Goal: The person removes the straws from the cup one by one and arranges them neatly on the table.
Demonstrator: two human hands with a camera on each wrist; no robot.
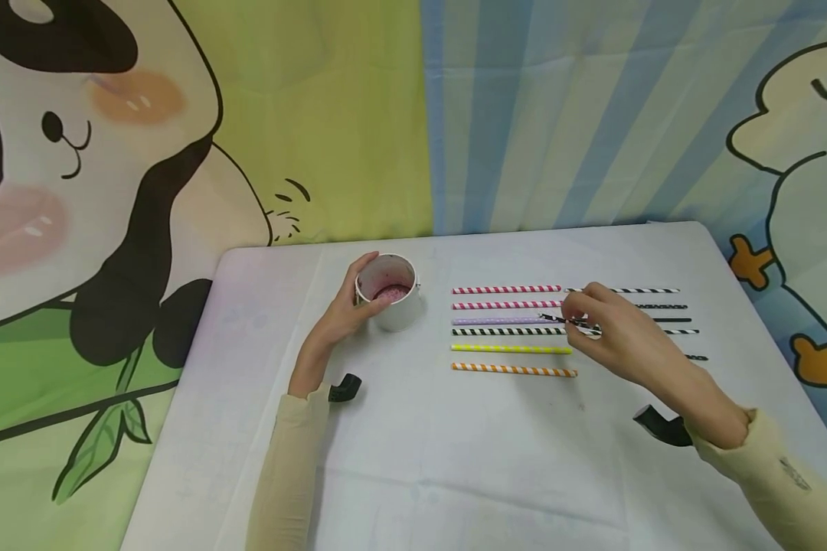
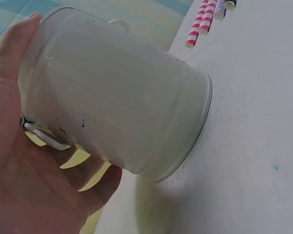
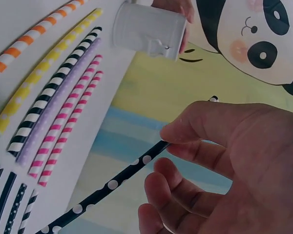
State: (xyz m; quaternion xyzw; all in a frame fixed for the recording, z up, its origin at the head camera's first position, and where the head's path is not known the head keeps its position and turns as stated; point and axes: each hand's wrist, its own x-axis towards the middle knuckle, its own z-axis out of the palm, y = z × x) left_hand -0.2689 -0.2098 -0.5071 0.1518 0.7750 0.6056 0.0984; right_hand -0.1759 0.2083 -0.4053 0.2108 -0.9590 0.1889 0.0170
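Note:
My left hand (image 1: 341,314) grips a small white metal bucket (image 2: 117,92) by its side, thumb near the rim. In the head view the bucket stands on the table, with reddish stains inside. In the right wrist view, my right hand (image 3: 219,156) pinches a black paper straw with white dots (image 3: 112,184) between thumb and fingers. That straw is held above rows of other straws, including a purple straw (image 1: 496,321), a black-striped one (image 1: 503,331), a yellow one (image 1: 510,349) and an orange-striped one (image 1: 510,370).
Two pink-striped straws (image 1: 506,290) lie at the back of the left row. More black straws (image 1: 664,320) lie on the right, partly hidden by my right hand. A white cloth covers the table (image 1: 420,444). Cartoon-printed curtain (image 1: 358,115) hangs behind it.

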